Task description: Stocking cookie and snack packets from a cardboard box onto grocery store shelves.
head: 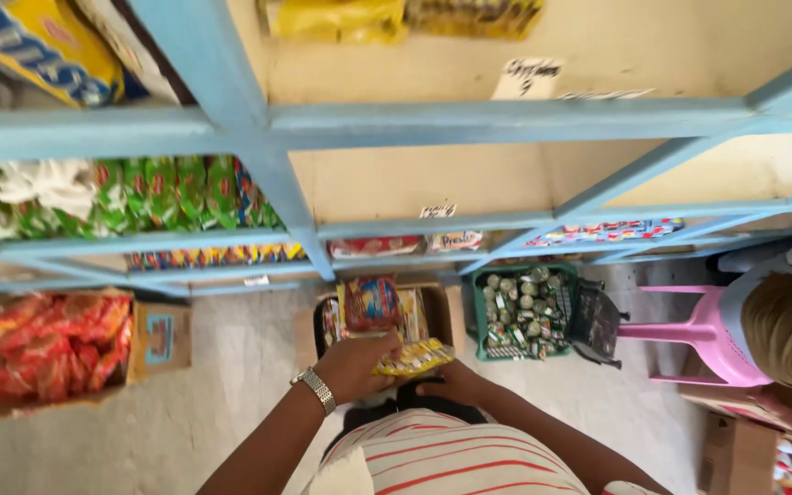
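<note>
Now | yellow snack pkts [412, 358] btwn both hands, touching | over box [440, 307]

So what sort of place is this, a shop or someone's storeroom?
Most likely a small grocery shop: blue-painted wooden shelves with paper price tags, green snack packets in rows, and an open cardboard box of red packets on the floor.

Pale blue shelf frame [231, 119] at twelve o'clock; red packets [57, 344] in a brown box at nine; green crate [481, 330] and pink plastic chair [703, 330] at three; red-and-white striped shirt [442, 463] at six.
</note>
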